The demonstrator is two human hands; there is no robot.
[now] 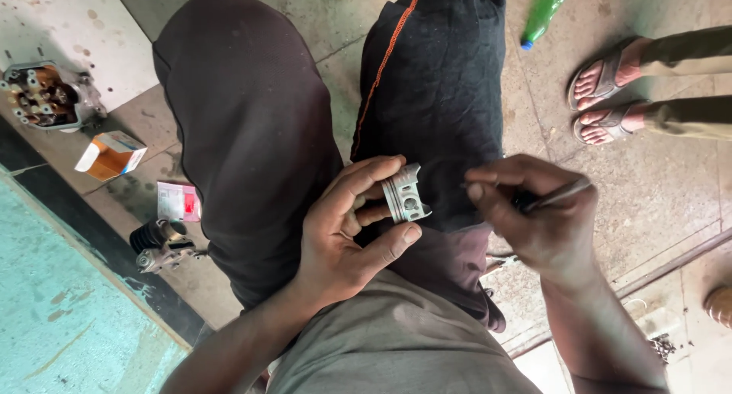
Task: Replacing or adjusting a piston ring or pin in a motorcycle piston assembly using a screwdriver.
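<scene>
Holding a small silver-grey metal piston point(406, 194) with grooved ring bands and a round pin hole in its side, the left hand point(347, 238) grips it between the thumb below and the curled fingers above. The piston sits over the person's lap, between the 2 knees, just in front of the dark trousers. The right hand point(537, 219) is closed narrowly around a thin dark metal rod-like tool point(555, 197), pinched between thumb and forefinger; the tool's near tip points left toward the piston, and whether it touches the metal cannot be told.

On the left knee lies a dark brown cloth point(244, 127), and on the right knee a black cloth with an orange stitched line point(438, 81). A grey shirt point(396, 348) fills the near middle.

Far left on the stained concrete floor point(671, 188) rests a grey metal engine part with rusty brown cavities point(47, 97). Near it lies an orange and white cardboard box point(110, 154), then a small pink and white packet point(179, 202), and just nearer a dark cylindrical engine component with a silver base point(162, 245). A teal painted surface point(61, 318) covers the near left corner.

Far right, another person's 2 feet in grey sandals point(606, 100) stand well apart from the hands. A green plastic bottle with a blue cap point(543, 11) lies on the floor at the far edge.
</scene>
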